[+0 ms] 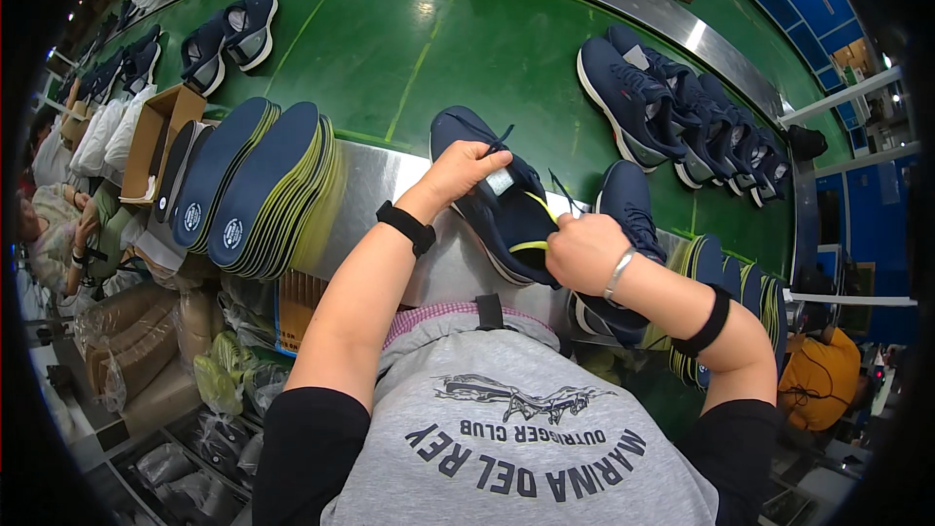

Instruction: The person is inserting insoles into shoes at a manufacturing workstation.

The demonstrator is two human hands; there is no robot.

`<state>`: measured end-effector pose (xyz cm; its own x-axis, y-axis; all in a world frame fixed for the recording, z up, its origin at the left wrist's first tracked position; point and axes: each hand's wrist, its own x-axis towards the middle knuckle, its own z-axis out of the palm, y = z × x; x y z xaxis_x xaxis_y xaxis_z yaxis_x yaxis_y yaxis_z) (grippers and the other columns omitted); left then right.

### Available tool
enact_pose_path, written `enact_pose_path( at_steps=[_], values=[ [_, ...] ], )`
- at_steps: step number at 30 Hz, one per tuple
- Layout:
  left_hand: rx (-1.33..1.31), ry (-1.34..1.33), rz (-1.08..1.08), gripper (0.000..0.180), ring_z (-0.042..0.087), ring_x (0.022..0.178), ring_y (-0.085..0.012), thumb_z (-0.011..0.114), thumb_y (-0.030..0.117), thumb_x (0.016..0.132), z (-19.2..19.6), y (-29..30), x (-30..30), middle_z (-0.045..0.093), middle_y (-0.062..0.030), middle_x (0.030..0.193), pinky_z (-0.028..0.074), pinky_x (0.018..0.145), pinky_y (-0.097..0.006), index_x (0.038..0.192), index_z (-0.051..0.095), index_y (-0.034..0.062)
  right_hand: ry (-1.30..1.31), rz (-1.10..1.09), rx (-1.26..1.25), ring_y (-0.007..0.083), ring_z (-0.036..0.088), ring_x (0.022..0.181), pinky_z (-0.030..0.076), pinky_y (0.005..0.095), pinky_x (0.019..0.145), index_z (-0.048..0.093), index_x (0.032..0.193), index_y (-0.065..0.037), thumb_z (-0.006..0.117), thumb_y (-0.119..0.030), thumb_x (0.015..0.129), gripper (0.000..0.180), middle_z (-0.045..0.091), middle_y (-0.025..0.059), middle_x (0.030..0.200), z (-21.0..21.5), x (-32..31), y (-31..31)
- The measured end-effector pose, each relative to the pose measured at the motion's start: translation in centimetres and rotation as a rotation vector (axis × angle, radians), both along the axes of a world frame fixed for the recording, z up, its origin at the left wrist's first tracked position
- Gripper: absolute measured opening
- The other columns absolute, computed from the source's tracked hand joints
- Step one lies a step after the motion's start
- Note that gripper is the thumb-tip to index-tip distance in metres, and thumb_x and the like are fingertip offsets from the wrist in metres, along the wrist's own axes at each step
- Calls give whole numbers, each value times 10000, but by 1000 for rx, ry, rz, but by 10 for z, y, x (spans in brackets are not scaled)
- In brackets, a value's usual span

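Observation:
In front of me a navy sneaker (pixel 448 127) lies with its toe pointing away and its opening toward me. My left hand (pixel 465 171) pinches the sneaker at its tongue, near the laces. Fingers curled, my right hand (pixel 589 253) grips an insole (pixel 532 244) at the shoe's heel opening. Only the insole's yellow-green edge shows; the rest is inside the shoe or behind my fingers. Just right of that hand is another navy sneaker (pixel 630 205), partly covered by my wrist.
Stacked navy insoles (pixel 258 180) with yellow-green edges stand at the left, beside a cardboard box (pixel 161 141). More insoles (pixel 709 258) are at the right. Several navy sneakers (pixel 633 97) line the green conveyor belt (pixel 390 49), behind the metal ledge (pixel 370 190).

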<state>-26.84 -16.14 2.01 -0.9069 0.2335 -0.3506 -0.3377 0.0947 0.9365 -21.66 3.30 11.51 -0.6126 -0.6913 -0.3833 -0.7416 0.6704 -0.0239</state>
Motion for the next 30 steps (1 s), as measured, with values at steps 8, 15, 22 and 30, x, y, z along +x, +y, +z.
enact_pose_path(
  at_steps=[8,15,22,30],
  values=[
    [-127,112,0,291,364,444,-28,568,329,790,-1,10,0,401,73,524,287,393,-195,659,556,69,74,-212,-128,290,561,692,463,380,598,599,649,-31,517,-231,703,223,541,174,815,-59,-2,-31],
    [-142,147,77,375,402,489,-82,602,318,748,-1,14,3,453,-13,512,339,458,-264,633,541,-34,120,-292,-5,295,514,846,409,411,686,508,890,-20,625,-403,606,491,466,182,977,-5,35,6],
    [-169,298,106,303,423,518,-95,567,257,778,16,26,12,525,-40,550,354,493,-272,696,572,-35,-110,-203,23,249,577,753,435,386,659,641,772,-88,545,-249,676,211,557,126,830,0,20,15],
    [-157,256,87,280,360,532,-57,579,206,775,-2,24,8,441,22,538,305,462,-253,641,515,-33,-186,-260,-91,283,591,784,479,342,679,631,808,-12,543,-95,657,194,588,182,866,-67,-14,-33]
  ],
)
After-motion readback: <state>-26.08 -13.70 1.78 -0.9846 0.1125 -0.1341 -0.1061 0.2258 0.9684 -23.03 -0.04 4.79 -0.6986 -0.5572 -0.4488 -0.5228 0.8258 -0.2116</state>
